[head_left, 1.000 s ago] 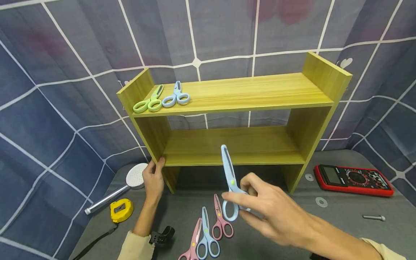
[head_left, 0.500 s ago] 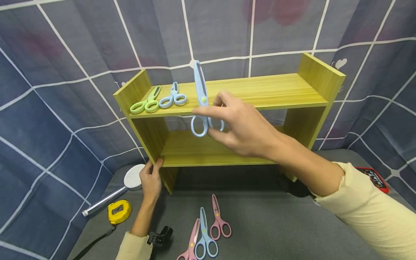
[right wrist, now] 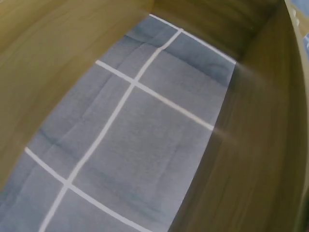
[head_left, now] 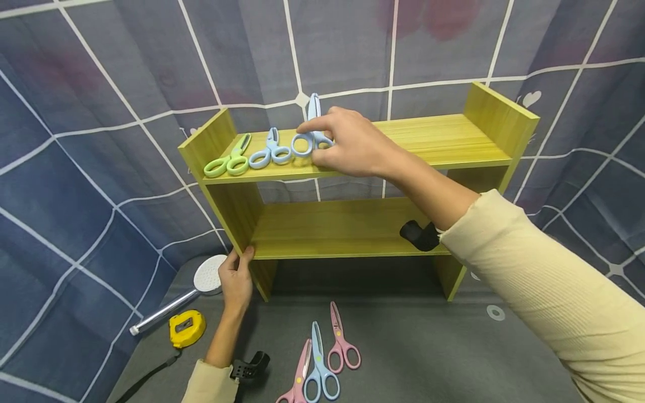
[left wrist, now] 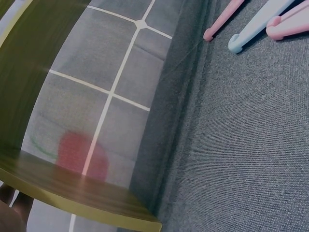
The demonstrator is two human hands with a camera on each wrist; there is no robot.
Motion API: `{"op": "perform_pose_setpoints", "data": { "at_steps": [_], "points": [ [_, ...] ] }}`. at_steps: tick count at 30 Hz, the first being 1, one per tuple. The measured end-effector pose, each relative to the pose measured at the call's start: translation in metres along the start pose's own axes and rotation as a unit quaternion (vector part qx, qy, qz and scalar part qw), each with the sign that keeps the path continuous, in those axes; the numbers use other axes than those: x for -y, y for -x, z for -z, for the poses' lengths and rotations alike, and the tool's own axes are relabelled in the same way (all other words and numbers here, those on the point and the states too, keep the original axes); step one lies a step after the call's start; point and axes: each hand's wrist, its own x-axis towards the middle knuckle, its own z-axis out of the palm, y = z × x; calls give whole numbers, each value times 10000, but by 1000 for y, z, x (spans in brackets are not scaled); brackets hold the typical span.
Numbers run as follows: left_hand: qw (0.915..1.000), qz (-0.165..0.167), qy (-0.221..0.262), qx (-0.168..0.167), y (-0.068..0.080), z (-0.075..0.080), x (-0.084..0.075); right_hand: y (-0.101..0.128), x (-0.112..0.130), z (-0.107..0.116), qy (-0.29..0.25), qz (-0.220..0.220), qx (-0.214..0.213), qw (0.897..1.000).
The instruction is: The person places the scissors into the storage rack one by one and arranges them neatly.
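With blue scissors (head_left: 308, 139) pinched in the right hand (head_left: 347, 146) over the top shelf (head_left: 433, 140), the pair just left (head_left: 271, 152) could be knocked if lowered carelessly.

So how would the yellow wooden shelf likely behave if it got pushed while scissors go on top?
The shelf looks stiff, being flat boards, and probably light for its size. Standing on narrow side panels on grey cloth, it might slide or tip; the left hand grips its front left leg, while the right hand holds blue scissors over the top board.
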Motion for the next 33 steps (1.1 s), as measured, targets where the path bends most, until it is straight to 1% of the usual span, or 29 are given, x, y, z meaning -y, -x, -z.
{"op": "perform_pose_setpoints", "data": {
  "at_steps": [4, 9, 12, 14, 19, 24, 26, 28, 30, 31, 33],
  "points": [
    [10000, 21, 10, 32, 1, -1, -5, -3, -5, 0, -71, -217, 148, 9996],
    [10000, 30, 10, -9, 1, -3, -12, -6, -6, 3, -214, -261, 398, 9986],
    [10000, 31, -16, -61, 1, -1, -10, -6, -6, 3, -362, -295, 486, 9977],
    [10000, 29, -38, -75, 2, 0, -6, -5, -6, 2, -361, -317, 525, 9975],
    [9999, -67, -57, -101, 1, 2, 0, -1, -2, -2, -208, -195, 376, 9989],
    [9999, -68, -76, -105, -1, 3, 2, 5, 0, -6, 22, -77, -133, 9999],
    [9999, -62, -62, -108, -1, 3, 2, 8, 1, -8, 32, -63, -480, 9988],
    [9999, -62, -52, -110, -1, 3, 2, 13, 3, -10, -84, -55, -927, 9956],
    [9999, -67, -34, -90, -1, 3, 2, 20, 5, -13, -324, 63, -1511, 9880],
    [9999, -62, -18, -85, -1, 3, 2, 25, 6, -15, -497, 207, -1856, 9811],
    [10000, -51, -27, -80, -1, 2, 2, 36, 8, -22, -817, 634, -2506, 9626]
  ]
}}
